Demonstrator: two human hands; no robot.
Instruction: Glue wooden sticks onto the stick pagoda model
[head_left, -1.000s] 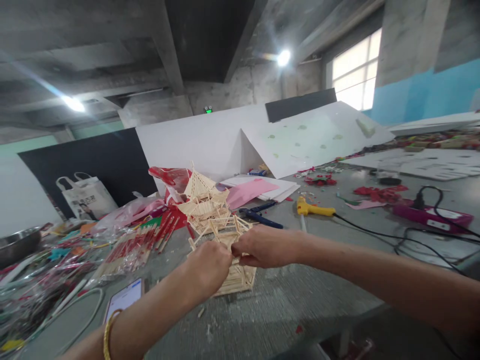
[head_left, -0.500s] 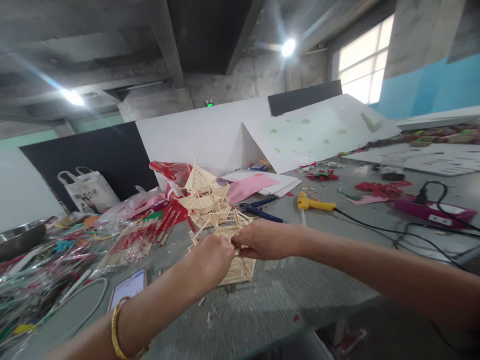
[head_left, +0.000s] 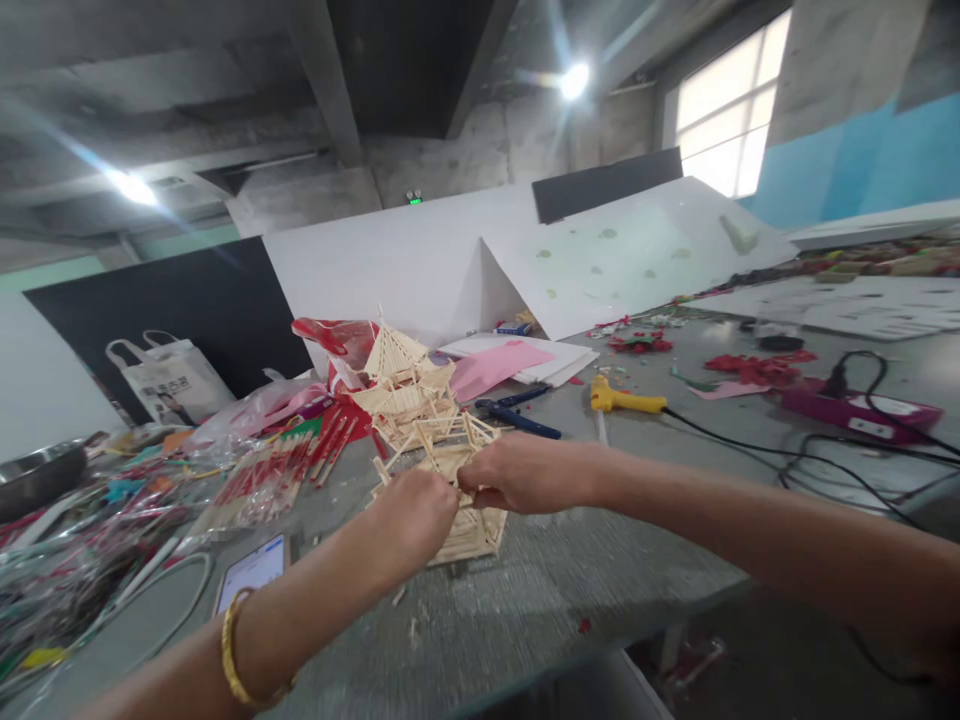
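Observation:
A model pagoda of thin pale wooden sticks [head_left: 409, 395] stands on the table, its pointed tiered roof behind a lower base [head_left: 469, 540]. Over the front of that base, my left hand [head_left: 416, 515] is closed, fingers curled and mostly turned away from view. My right hand [head_left: 510, 475] comes in from the right with its fingers pinched, almost touching the left one. Whatever lies between the fingertips is hidden or too small to name. A gold bangle [head_left: 234, 650] circles my left wrist.
Dark blue pliers [head_left: 521, 415] and a yellow glue gun [head_left: 626, 400] lie behind my right arm, the cord running to a purple power strip [head_left: 862, 410]. Bagged sticks [head_left: 259, 480], a phone [head_left: 253, 575] and a metal bowl [head_left: 41, 475] are on the left. The table's front edge [head_left: 600, 650] is near.
The whole view has shifted slightly, so everything sits a little further left and up. Both hands keep nearly the same closed pose over the stick base.

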